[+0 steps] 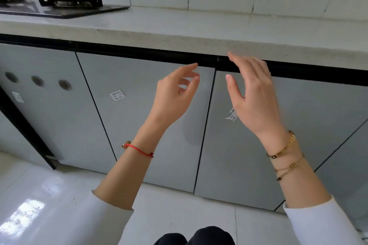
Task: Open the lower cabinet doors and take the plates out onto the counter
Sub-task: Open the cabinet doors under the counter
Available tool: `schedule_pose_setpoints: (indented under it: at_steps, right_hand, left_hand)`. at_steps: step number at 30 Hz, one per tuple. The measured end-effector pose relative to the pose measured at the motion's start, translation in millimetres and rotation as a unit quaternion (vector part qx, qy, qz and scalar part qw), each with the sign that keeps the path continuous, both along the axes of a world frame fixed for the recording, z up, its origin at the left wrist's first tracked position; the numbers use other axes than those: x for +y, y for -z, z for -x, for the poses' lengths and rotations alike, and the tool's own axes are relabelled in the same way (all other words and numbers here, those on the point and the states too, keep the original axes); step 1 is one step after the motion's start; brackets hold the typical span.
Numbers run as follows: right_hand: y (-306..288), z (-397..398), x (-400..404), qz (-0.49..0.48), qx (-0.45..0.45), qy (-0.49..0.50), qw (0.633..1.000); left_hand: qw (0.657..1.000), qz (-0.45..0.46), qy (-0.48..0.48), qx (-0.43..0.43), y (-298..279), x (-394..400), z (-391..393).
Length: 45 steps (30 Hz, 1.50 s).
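Two grey lower cabinet doors stand closed side by side under the counter (pixel 179 26): the left door (pixel 127 125) and the right door (pixel 229 155). My left hand (pixel 175 95) hovers in front of the left door's upper right corner, fingers loosely curved and holding nothing. My right hand (pixel 253 93) is raised before the right door's top left corner, fingers straight, tips near the black strip (pixel 139 53) under the counter edge. No plates are visible.
A black gas hob (pixel 59 2) sits on the counter at the far left. A further grey door with three round vents (pixel 37 81) is to the left. White tiled wall behind, glossy white floor tiles (pixel 59 195) below.
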State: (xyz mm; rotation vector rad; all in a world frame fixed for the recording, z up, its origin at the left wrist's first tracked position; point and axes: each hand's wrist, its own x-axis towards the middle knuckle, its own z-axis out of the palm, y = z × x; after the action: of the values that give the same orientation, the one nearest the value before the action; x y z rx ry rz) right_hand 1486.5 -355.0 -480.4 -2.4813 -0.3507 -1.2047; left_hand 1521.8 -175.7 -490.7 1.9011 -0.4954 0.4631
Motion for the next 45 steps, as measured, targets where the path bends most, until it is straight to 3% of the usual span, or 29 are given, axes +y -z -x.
schedule_pose_setpoints:
  at_steps: [3, 8, 17, 30, 38, 41, 45]
  right_hand:
    - [-5, -6, -2, 0.01, -0.002, 0.011, 1.0]
    - [-4, -13, -2, 0.025, 0.001, 0.015, 1.0]
    - [9, -22, -5, 0.039, 0.01, 0.007, 0.999]
    - [17, -25, -1, 0.063, 0.005, -0.005, 0.998]
    - [25, -13, 15, -0.049, -0.023, -0.121, 0.991]
    - [26, -7, 20, -0.064, -0.042, -0.136, 0.988]
    - [28, 3, 28, -0.071, -0.059, -0.157, 0.983]
  left_hand:
    - [0.991, 0.081, 0.042, 0.094, -7, -15, -10]
    - [0.947, 0.229, 0.089, 0.209, -11, -28, -22]
    - [0.902, 0.334, 0.16, 0.222, -4, -39, -33]
    - [0.923, 0.314, 0.132, 0.177, 5, -28, -12]
    - [0.93, 0.307, 0.139, 0.149, 13, -6, 14]
    - [0.946, 0.304, 0.064, 0.092, 23, -8, 29]
    - [0.973, 0.182, -0.129, -0.066, 47, -19, 55]
